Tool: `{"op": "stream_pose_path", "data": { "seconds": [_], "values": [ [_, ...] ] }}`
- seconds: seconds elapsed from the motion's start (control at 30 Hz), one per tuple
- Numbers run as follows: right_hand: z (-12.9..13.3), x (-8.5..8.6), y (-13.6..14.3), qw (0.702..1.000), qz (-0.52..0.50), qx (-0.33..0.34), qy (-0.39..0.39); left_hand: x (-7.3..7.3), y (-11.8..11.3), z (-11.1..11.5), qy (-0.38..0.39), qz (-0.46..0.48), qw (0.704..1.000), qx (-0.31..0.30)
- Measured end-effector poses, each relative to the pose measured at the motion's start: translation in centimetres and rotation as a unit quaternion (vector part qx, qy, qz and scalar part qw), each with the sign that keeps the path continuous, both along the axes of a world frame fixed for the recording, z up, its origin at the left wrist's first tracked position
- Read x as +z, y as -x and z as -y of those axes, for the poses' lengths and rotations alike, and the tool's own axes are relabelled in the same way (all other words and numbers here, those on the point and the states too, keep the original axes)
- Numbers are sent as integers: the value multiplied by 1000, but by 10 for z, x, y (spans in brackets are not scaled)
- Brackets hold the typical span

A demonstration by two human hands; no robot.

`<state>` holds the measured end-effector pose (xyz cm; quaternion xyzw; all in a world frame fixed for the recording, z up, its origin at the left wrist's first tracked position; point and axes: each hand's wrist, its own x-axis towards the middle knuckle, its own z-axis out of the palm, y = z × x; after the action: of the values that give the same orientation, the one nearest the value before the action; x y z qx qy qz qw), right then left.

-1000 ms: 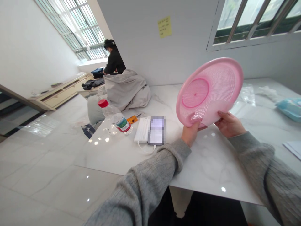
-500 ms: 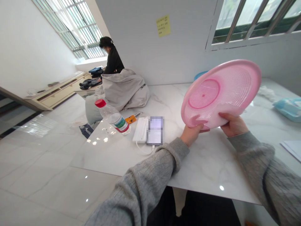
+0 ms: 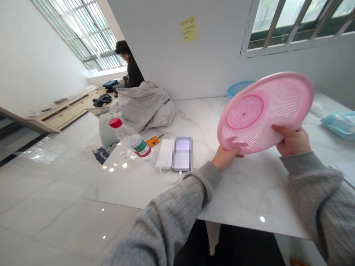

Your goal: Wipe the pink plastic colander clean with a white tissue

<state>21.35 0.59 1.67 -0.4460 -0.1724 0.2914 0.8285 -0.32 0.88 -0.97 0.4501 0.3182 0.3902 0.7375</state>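
Observation:
A pink mesh basket [image 3: 288, 92], round with a solid disc at its bottom, is held tilted above the table with its inside facing me. My left hand [image 3: 226, 157] grips its lower left rim, thumb inside and fingers behind. At the lower right rim is my right hand [image 3: 294, 141], thumb on the inside and its other fingers mostly hidden behind the rim. Under that thumb a thin, pale wipe [image 3: 270, 130] lies against the mesh, partly see-through.
On the white marbled table [image 3: 238, 195] are a red-capped bottle [image 3: 138, 144], a white power bank [image 3: 165, 153] cabled to a phone [image 3: 182, 153], an orange card [image 3: 152, 141] and a blue wipes pack [image 3: 340, 125]. Behind stands a blue basket [image 3: 240, 88]. A person [image 3: 134, 70] sits farther off.
My right hand has slid right and slightly up along the basket's rim. The basket has shifted a little right, while my left hand stays on its lower left rim.

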Motion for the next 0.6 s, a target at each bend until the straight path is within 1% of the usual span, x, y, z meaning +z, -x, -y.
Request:
{"op": "stream_pose_path", "data": {
  "seconds": [0.1,0.23,0.3,0.37,0.43,0.5,0.57,0.6],
  "values": [
    [1,4,-2,1000,4,-10,-4,-3,0,0,-41,-33,999,-6],
    [1,0,5,1000,-23,4,-1,-4,-1,2,-98,-7,994,-38],
    [1,-5,15,999,-33,42,-8,-2,-3,4,-104,1,993,-62],
    [2,-10,26,995,-41,96,-3,0,-5,6,-92,-4,994,-66],
    [4,-16,37,988,-44,145,18,1,-7,6,-68,-12,996,-57],
    [6,-20,43,978,-40,199,56,2,-7,5,-45,-22,997,-56],
    [6,-22,45,971,-28,226,76,4,-6,3,-41,-30,997,-59],
    [6,-22,44,971,-22,225,73,5,-5,2,-44,-33,997,-52]
  ]
}}
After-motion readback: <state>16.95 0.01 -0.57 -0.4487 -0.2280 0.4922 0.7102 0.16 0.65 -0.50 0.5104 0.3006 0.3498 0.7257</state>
